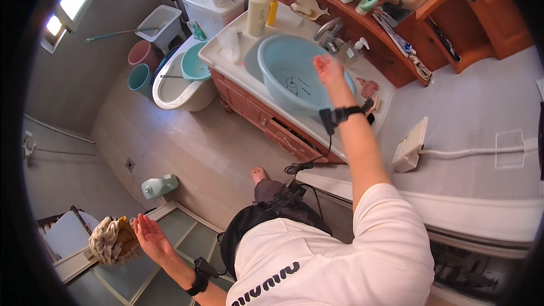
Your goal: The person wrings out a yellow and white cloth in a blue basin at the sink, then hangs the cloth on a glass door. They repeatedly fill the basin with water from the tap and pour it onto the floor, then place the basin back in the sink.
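Observation:
My right hand hangs over the right part of a light blue plastic basin, fingers loosely curled and apart, with nothing visible in it. The basin sits in the white sink counter, beside the metal faucet; a small dark drawing shows on its inside. Low on the left, my left hand is open, palm up and fingers stretched out. It is beside a bundle of cream and brown cloth at the top of a basket; whether they touch I cannot tell. Both wrists wear black straps.
A large pump bottle and a yellow one stand behind the basin. A baby bathtub holds a turquoise basin. On the floor lies a pale green jug. One cabinet drawer is ajar; a cable hangs near it.

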